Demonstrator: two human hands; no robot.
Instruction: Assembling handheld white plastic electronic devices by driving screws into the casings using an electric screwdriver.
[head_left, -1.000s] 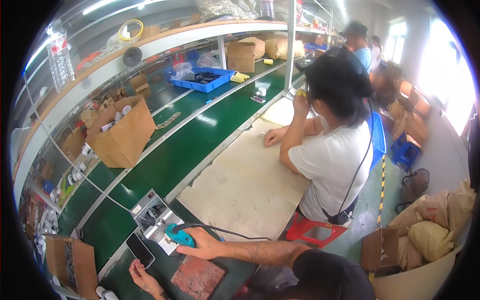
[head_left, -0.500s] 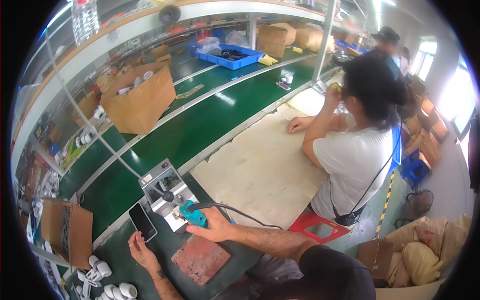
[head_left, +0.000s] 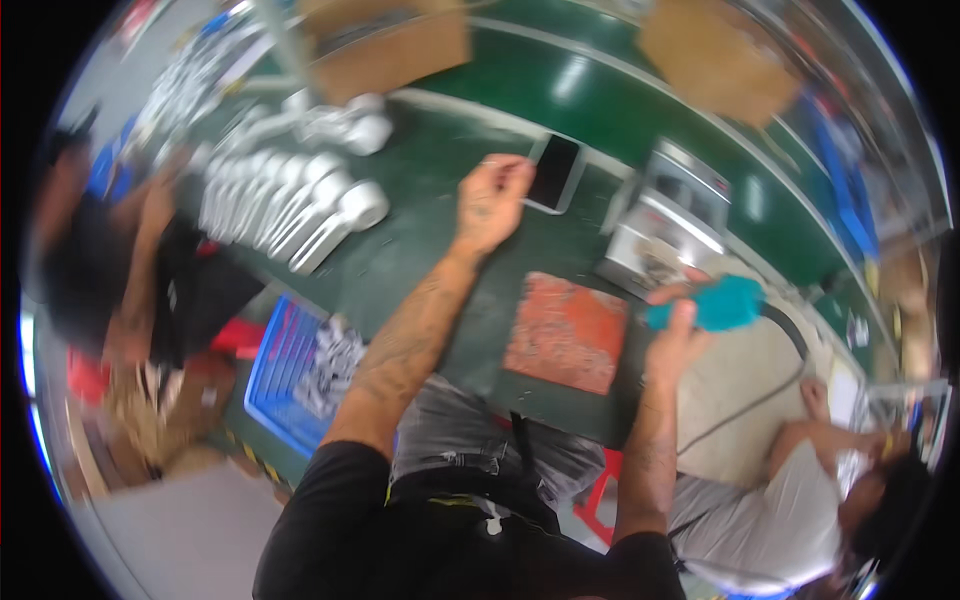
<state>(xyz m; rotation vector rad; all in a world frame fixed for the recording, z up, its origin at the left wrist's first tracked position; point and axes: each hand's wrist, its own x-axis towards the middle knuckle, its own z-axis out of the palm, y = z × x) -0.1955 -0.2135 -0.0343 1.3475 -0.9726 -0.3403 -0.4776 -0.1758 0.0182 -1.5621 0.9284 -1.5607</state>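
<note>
Gripping hand: the right hand point(head_left: 675, 340) closes thumb and fingers around one end of a teal corded power tool point(head_left: 730, 303), which is held right of a red slab point(head_left: 567, 333), near a silver box-shaped machine point(head_left: 650, 235).
Tool progress: the teal tool is picked up and in use or ready for it, I judge; no workpiece shows against it, and blur hides how much is left.
Tool axis: its long axis runs roughly left to right across the view; the gripped end points left toward the slab, and the black cord point(head_left: 797, 335) leaves the right end and loops down toward the person. Its working tip cannot be made out.
Slab: flat on the green bench point(head_left: 420, 170), between the forearms.
Free hand: the left hand point(head_left: 490, 205) hangs loosely curled just beside a dark-screened smartphone point(head_left: 555, 175); I cannot tell whether its fingertips pinch anything.
White parts: arm-shaped plastic pieces point(head_left: 330, 220) with round ends lie in a slanting row to the left, apart from both hands.
Machine: beyond the tool, right of the phone.
Far side: a glossy green belt point(head_left: 520, 75) with an open cardboard box point(head_left: 390, 55) at its near edge.
</note>
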